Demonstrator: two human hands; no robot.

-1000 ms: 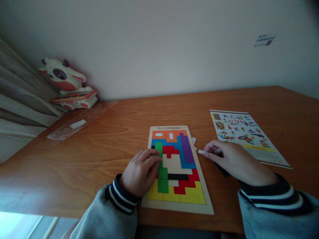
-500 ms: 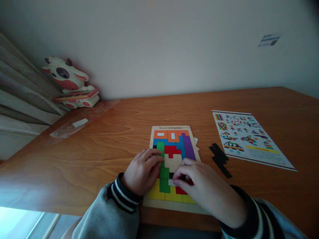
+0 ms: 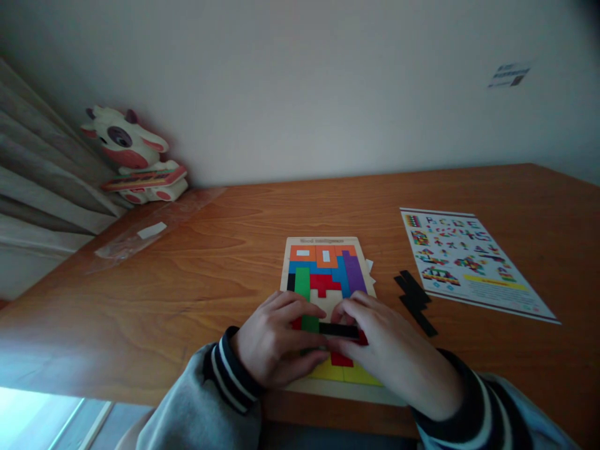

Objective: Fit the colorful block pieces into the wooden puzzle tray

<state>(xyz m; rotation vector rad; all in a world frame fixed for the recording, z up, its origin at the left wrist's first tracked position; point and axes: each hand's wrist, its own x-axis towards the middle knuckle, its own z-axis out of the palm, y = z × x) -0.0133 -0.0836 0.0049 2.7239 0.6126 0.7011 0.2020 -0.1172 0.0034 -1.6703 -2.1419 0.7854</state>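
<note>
On the table lies a wooden puzzle board (image 3: 323, 241) filled with coloured block pieces, with bare wood showing in its middle. My right hand (image 3: 377, 340) has its thumb in front of a long black puzzle piece (image 3: 338, 330) and its fingers behind it, closed around it. Whether the piece is raised off the board is hard to see. Over the board's left side, my left hand (image 3: 284, 340) reaches in with fingers apart, close to the black piece's left end and the green pieces (image 3: 302, 284). A red piece (image 3: 325, 284) sits above the bare spot. Both hands hide parts of the lower board.
Several loose black pieces (image 3: 415, 300) lie right of the board, beside a printed pattern sheet (image 3: 469, 262). White scraps (image 3: 370, 265) stick out by the board's right edge. A cow toy with a keyboard (image 3: 140, 162) and a clear plastic bag (image 3: 140, 237) are at the back left.
My left hand has moved right and slightly down over the lower green pieces. The right fingers have shifted, and the black piece between them now shows along its length.
</note>
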